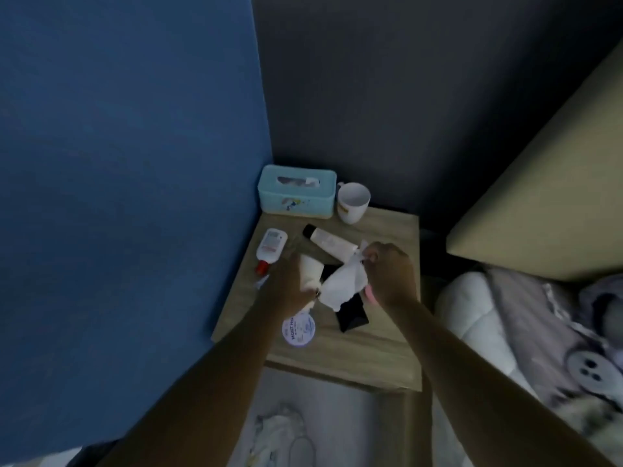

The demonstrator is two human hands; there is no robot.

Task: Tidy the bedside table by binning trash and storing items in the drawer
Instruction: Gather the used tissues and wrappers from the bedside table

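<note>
On the wooden bedside table, my right hand pinches a crumpled white tissue at its upper end. My left hand is closed on the tissue's lower left end, beside a white tube that stands partly hidden behind it. A second white tube with a black cap lies behind the tissue. Under the tissue lies a black flat object. A round white jar lid with blue print shows below my left wrist. A white bottle with a red cap lies at the table's left edge.
A light blue tissue box and a white mug stand at the table's back. A blue wall runs along the left, a bed with a patterned cover lies right. A bin with crumpled white trash sits below the table's front.
</note>
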